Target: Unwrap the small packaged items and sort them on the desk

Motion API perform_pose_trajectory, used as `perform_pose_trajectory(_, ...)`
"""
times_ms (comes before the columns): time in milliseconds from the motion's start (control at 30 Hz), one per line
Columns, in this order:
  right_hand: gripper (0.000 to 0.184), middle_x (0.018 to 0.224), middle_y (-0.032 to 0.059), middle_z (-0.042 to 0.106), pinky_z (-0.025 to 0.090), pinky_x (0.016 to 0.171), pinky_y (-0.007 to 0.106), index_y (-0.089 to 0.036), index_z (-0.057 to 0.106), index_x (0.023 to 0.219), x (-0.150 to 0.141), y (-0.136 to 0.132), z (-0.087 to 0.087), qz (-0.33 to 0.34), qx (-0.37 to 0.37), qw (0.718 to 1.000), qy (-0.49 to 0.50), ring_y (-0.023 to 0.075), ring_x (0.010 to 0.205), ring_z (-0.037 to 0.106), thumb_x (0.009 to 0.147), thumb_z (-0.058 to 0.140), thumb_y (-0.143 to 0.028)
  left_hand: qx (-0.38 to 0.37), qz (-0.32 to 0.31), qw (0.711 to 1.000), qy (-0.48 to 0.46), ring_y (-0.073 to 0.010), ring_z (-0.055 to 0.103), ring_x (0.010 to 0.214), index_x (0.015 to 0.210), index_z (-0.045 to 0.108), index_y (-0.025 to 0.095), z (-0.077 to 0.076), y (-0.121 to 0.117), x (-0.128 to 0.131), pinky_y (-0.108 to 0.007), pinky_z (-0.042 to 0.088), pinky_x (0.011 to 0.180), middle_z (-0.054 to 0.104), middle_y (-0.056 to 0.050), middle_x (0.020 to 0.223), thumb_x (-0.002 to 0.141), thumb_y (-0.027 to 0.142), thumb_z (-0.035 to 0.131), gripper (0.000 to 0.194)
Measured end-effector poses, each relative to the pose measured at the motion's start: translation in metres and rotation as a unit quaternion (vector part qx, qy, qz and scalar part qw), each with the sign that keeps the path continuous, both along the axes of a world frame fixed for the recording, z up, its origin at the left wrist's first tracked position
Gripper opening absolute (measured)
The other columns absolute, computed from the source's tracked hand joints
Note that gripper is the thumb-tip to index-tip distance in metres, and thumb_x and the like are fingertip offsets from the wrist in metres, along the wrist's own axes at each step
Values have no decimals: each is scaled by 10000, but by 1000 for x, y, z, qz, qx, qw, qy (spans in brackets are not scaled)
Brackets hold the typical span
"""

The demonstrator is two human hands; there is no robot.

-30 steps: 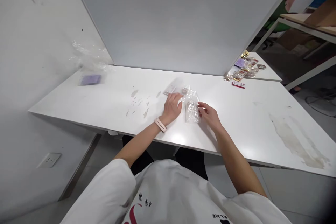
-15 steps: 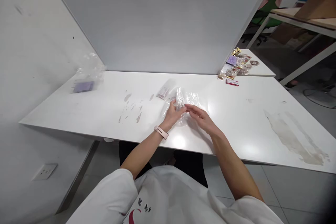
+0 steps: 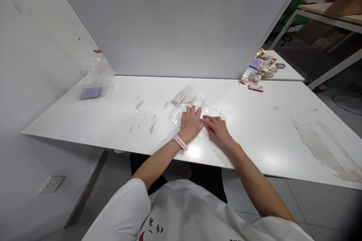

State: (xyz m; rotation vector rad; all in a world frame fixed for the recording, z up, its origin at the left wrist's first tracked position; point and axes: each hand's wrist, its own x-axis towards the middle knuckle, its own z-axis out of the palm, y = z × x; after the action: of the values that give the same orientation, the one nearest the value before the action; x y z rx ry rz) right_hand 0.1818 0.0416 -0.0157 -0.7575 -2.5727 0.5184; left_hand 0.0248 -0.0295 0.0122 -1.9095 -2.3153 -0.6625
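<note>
A crinkled clear plastic bag [image 3: 222,112] lies on the white table, partly hidden under both hands. My left hand [image 3: 191,122], a pale pink band on its wrist, presses flat on the bag with its fingers stretched forward. Beside it, the thumb and index finger of my right hand [image 3: 217,130] come together on the bag close to my left thumb. Just beyond my left hand rests a small clear packet [image 3: 178,99] with a pale pinkish item inside.
At the table's left is a purple packet [image 3: 91,93] with crumpled clear plastic [image 3: 98,67] behind it. A red and white box [image 3: 256,88] lies back right, near a pile of wrapped packets [image 3: 263,71]. A tall grey panel [image 3: 178,26] rises along the back edge.
My left hand has turned over from gripping the bunched bag to lying flat on it. The bag is now lower and more spread out. My right hand stays close beside it.
</note>
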Motion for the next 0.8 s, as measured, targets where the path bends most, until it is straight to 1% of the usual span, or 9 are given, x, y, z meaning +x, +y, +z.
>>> perform_pose_trajectory(100, 430, 1381, 66, 612, 420, 838, 477, -302, 665, 1281, 9, -5, 7, 4, -5, 1000, -17, 282, 1000, 532, 1022, 322, -287, -52, 5, 998, -29, -335, 522, 1187, 1335, 506, 145, 8, 7, 1, -417, 494, 868, 568, -175, 1280, 863, 130, 575, 477)
perform_pose_trajectory(200, 420, 1358, 53, 626, 415, 855, 477, -328, 695, 1215, 35, -1, 9, 0, -20, 999, -26, 268, 985, 562, 1026, 319, -316, -55, 12, 987, -148, -279, 600, 1021, 1377, 455, 161, 19, -3, -11, -373, 494, 807, 617, -133, 1149, 861, 129, 540, 524)
perform_pose_trajectory(300, 391, 1327, 38, 649, 406, 862, 481, -340, 719, 1137, 71, 12, 9, -11, -23, 998, -49, 267, 1010, 605, 1004, 351, -317, -91, 11, 941, -327, -203, 619, 792, 1428, 396, 190, 26, -22, -23, -336, 493, 732, 634, -68, 994, 874, 224, 568, 581)
perform_pose_trajectory(367, 390, 1288, 33, 674, 403, 847, 484, -323, 736, 1078, 92, 22, 9, -33, -5, 996, -78, 275, 1002, 628, 976, 361, -290, -111, 15, 911, -397, -185, 618, 777, 1431, 396, 195, 25, -32, -25, -324, 500, 719, 630, -68, 1011, 872, 260, 594, 597)
perform_pose_trajectory(500, 424, 1209, 88, 706, 416, 848, 529, -260, 752, 1056, 106, 27, 13, -123, 75, 983, -112, 335, 1042, 605, 944, 344, -247, -1, 34, 959, -282, -266, 562, 1133, 1424, 416, 194, 16, -44, -5, -424, 486, 934, 566, -134, 1273, 901, 212, 544, 539)
perform_pose_trajectory(567, 418, 1256, 131, 676, 441, 858, 542, -222, 732, 1139, 94, 18, 15, -140, 89, 981, -98, 368, 1119, 563, 954, 360, -269, 52, -20, 981, -187, -289, 462, 1285, 1399, 450, 210, 10, -47, 11, -462, 436, 1030, 530, -129, 1348, 919, 187, 512, 484)
perform_pose_trajectory(667, 412, 1329, 161, 623, 465, 919, 545, -193, 690, 1226, 66, -4, 15, -103, 66, 990, -64, 369, 1195, 520, 982, 386, -325, 26, -105, 989, -103, -355, 345, 1399, 1356, 486, 216, 1, -50, 29, -546, 362, 1104, 449, -142, 1460, 873, 262, 639, 508)
perform_pose_trajectory(733, 408, 1379, 151, 586, 451, 987, 540, -208, 661, 1268, 48, -17, 13, -63, 50, 996, -44, 349, 1250, 495, 1000, 387, -347, 5, -99, 991, -92, -385, 293, 1434, 1350, 479, 207, -4, -51, 31, -585, 329, 1122, 389, -163, 1510, 839, 264, 690, 555)
perform_pose_trajectory(800, 407, 1445, 131, 534, 436, 1026, 531, -235, 616, 1326, 36, -27, 12, -26, 35, 998, -34, 331, 1302, 468, 1010, 387, -351, 13, -69, 990, -121, -347, 348, 1408, 1341, 471, 196, -7, -53, 23, -546, 362, 1115, 426, -167, 1476, 869, 196, 630, 498)
